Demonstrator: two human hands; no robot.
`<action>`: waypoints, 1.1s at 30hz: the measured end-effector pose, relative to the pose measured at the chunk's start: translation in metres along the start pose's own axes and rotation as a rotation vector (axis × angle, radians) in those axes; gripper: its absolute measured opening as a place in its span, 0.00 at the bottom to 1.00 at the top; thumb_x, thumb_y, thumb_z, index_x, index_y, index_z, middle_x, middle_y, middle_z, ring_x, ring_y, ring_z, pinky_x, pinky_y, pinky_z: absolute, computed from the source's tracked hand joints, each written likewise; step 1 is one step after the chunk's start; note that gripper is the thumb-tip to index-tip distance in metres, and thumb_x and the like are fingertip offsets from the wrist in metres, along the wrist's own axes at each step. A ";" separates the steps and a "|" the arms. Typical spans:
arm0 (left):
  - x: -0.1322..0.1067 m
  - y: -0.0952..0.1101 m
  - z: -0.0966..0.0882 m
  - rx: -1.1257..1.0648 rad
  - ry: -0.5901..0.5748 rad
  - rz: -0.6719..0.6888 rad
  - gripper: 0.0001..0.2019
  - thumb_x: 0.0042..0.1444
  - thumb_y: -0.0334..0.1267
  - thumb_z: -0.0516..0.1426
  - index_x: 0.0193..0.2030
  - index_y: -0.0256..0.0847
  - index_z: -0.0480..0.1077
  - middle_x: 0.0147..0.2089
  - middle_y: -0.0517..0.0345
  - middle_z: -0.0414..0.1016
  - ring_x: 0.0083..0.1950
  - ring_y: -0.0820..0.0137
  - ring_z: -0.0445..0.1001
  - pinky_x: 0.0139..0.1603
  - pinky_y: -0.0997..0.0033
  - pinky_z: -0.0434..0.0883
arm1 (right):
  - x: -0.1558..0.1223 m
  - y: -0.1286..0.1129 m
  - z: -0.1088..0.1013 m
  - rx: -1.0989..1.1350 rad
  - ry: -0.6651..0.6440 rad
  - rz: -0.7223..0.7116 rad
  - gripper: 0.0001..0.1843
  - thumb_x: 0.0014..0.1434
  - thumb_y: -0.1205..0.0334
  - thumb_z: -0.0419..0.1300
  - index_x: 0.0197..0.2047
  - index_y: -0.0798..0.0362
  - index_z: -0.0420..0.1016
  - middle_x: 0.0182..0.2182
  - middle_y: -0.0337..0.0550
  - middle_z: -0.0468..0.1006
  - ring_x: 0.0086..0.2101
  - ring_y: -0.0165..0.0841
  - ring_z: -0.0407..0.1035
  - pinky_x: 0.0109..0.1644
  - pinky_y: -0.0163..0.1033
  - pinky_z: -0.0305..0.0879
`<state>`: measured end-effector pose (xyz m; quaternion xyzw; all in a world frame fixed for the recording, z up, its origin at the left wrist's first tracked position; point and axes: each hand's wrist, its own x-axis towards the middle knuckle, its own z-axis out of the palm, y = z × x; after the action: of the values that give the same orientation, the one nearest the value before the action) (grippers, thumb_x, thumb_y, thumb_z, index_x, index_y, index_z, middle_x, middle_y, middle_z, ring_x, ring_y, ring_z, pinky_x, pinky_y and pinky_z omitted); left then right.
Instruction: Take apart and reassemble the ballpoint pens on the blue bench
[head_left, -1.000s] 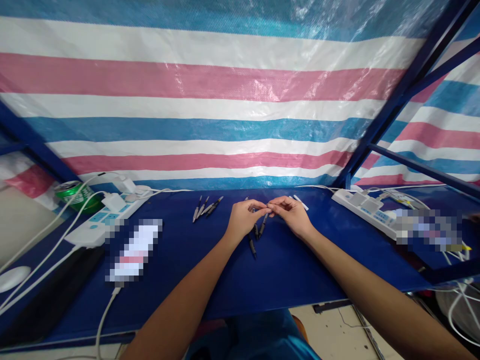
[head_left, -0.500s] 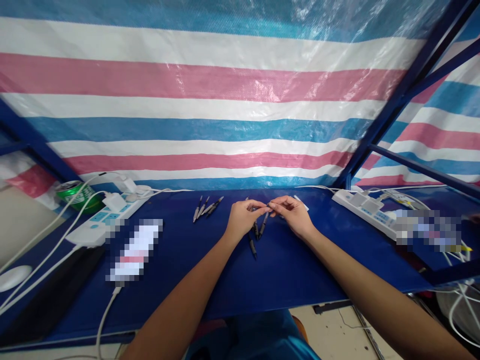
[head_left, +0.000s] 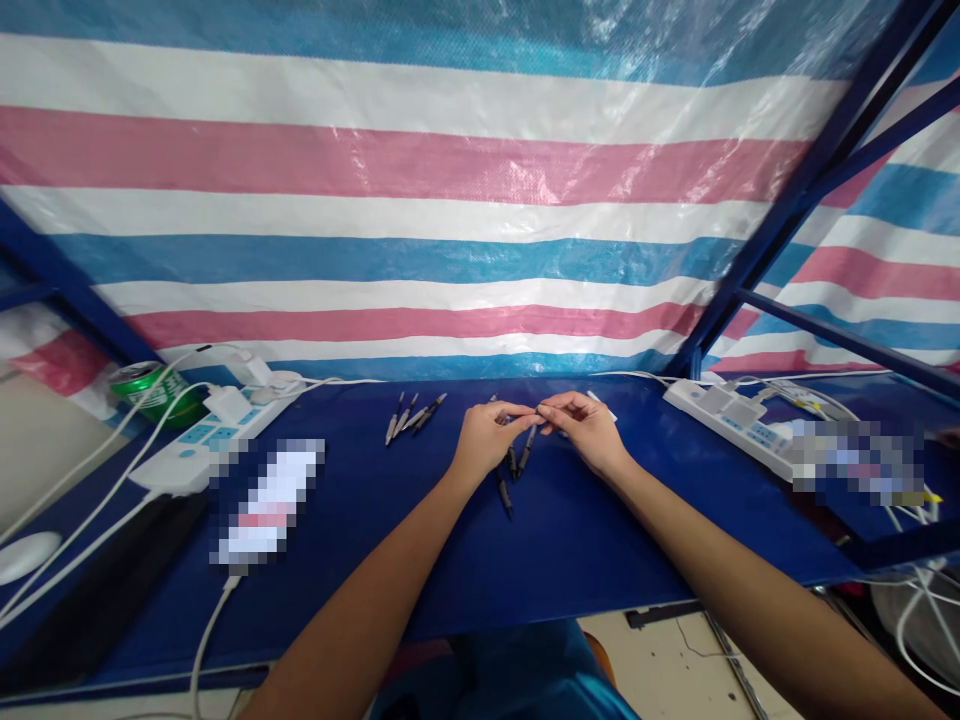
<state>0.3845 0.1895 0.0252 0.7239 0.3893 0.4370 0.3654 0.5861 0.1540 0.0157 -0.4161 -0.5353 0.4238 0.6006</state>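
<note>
My left hand [head_left: 487,438] and my right hand [head_left: 585,430] meet above the middle of the blue table [head_left: 360,520], pinching a small thin dark part [head_left: 537,412] between their fingertips. It is too small to make out clearly. Several dark pens [head_left: 516,465] lie on the table just below my hands. A further group of several pens [head_left: 412,415] rests to the left of my left hand. A white strip [head_left: 604,406] sticks out from behind my right hand.
A white power strip [head_left: 217,432] with cables and a green can [head_left: 154,393] stand at the left. Another power strip [head_left: 724,417] lies at the right. A pixelated flat object [head_left: 270,500] lies near the front left. A striped tarpaulin [head_left: 480,270] hangs behind the table.
</note>
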 end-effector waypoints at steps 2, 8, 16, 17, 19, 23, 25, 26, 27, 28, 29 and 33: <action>0.000 -0.001 0.000 -0.001 0.000 0.000 0.14 0.58 0.49 0.68 0.44 0.44 0.87 0.30 0.56 0.83 0.30 0.68 0.75 0.30 0.70 0.64 | 0.000 0.001 0.000 0.011 -0.003 0.000 0.18 0.53 0.48 0.78 0.40 0.50 0.83 0.33 0.42 0.86 0.30 0.35 0.80 0.40 0.43 0.78; 0.001 0.001 0.000 -0.003 0.002 -0.006 0.15 0.58 0.51 0.68 0.44 0.43 0.87 0.28 0.57 0.81 0.26 0.70 0.70 0.28 0.70 0.61 | 0.002 0.002 0.000 0.080 0.006 0.032 0.20 0.52 0.49 0.79 0.42 0.50 0.81 0.33 0.42 0.87 0.30 0.35 0.81 0.40 0.42 0.78; 0.003 0.002 -0.001 -0.037 0.056 -0.015 0.17 0.59 0.52 0.67 0.45 0.42 0.86 0.36 0.54 0.85 0.33 0.67 0.76 0.33 0.69 0.67 | 0.003 0.002 -0.008 -0.025 0.014 0.051 0.19 0.54 0.46 0.77 0.43 0.50 0.87 0.35 0.45 0.87 0.33 0.37 0.81 0.42 0.45 0.79; 0.003 0.001 -0.001 -0.045 0.048 -0.012 0.16 0.60 0.52 0.66 0.45 0.43 0.86 0.38 0.53 0.86 0.35 0.65 0.78 0.36 0.68 0.69 | 0.003 0.002 -0.009 -0.028 -0.014 0.059 0.20 0.55 0.46 0.76 0.44 0.50 0.87 0.36 0.45 0.87 0.35 0.38 0.81 0.44 0.46 0.79; 0.003 -0.001 0.000 -0.052 0.030 -0.009 0.16 0.61 0.52 0.66 0.46 0.43 0.86 0.41 0.52 0.86 0.40 0.63 0.81 0.39 0.67 0.72 | 0.002 0.001 -0.008 -0.027 -0.069 0.060 0.20 0.55 0.46 0.76 0.45 0.49 0.87 0.37 0.45 0.87 0.35 0.39 0.82 0.45 0.47 0.80; 0.003 -0.004 0.001 -0.043 -0.002 -0.017 0.16 0.61 0.52 0.66 0.46 0.44 0.86 0.40 0.52 0.86 0.40 0.62 0.82 0.41 0.66 0.73 | 0.000 0.002 -0.005 -0.066 -0.084 0.001 0.19 0.56 0.48 0.76 0.47 0.48 0.85 0.38 0.44 0.87 0.37 0.39 0.82 0.48 0.47 0.80; 0.002 -0.004 0.002 -0.057 -0.033 -0.018 0.16 0.60 0.52 0.66 0.45 0.43 0.85 0.40 0.51 0.86 0.40 0.62 0.83 0.41 0.66 0.74 | 0.000 0.004 -0.003 -0.121 -0.067 -0.037 0.19 0.56 0.49 0.75 0.48 0.46 0.84 0.42 0.44 0.87 0.42 0.41 0.82 0.50 0.49 0.80; 0.002 -0.005 0.002 -0.065 -0.046 -0.019 0.16 0.60 0.52 0.67 0.45 0.43 0.85 0.41 0.51 0.86 0.40 0.62 0.83 0.41 0.66 0.74 | -0.001 0.005 -0.003 -0.154 -0.061 -0.055 0.19 0.57 0.49 0.75 0.48 0.46 0.83 0.43 0.44 0.87 0.44 0.41 0.82 0.51 0.49 0.80; 0.002 -0.005 0.002 -0.069 -0.054 -0.022 0.16 0.60 0.53 0.67 0.45 0.43 0.85 0.41 0.51 0.86 0.40 0.62 0.83 0.40 0.66 0.74 | -0.001 0.006 -0.002 -0.182 -0.058 -0.073 0.18 0.57 0.49 0.74 0.49 0.45 0.83 0.44 0.44 0.87 0.45 0.42 0.82 0.53 0.50 0.79; 0.002 -0.005 0.002 -0.072 -0.058 -0.024 0.16 0.60 0.53 0.67 0.45 0.43 0.85 0.41 0.51 0.86 0.39 0.62 0.83 0.40 0.66 0.74 | -0.002 0.006 -0.002 -0.200 -0.058 -0.087 0.18 0.58 0.49 0.73 0.49 0.45 0.82 0.45 0.44 0.87 0.46 0.42 0.82 0.53 0.50 0.79; 0.002 -0.005 0.002 -0.073 -0.059 -0.025 0.16 0.60 0.53 0.67 0.45 0.43 0.85 0.40 0.51 0.86 0.39 0.62 0.83 0.40 0.66 0.74 | -0.002 0.006 -0.001 -0.207 -0.058 -0.098 0.17 0.59 0.49 0.73 0.49 0.45 0.82 0.46 0.44 0.87 0.47 0.42 0.82 0.54 0.50 0.79; 0.002 -0.006 0.002 -0.084 -0.065 -0.028 0.16 0.60 0.53 0.67 0.45 0.43 0.85 0.41 0.51 0.86 0.39 0.62 0.83 0.41 0.66 0.75 | -0.003 0.002 0.001 -0.164 -0.053 -0.105 0.18 0.58 0.49 0.73 0.49 0.46 0.81 0.44 0.45 0.87 0.46 0.41 0.82 0.54 0.49 0.78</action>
<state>0.3850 0.1935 0.0201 0.7162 0.3687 0.4241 0.4138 0.5851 0.1520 0.0128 -0.4240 -0.6050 0.3571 0.5716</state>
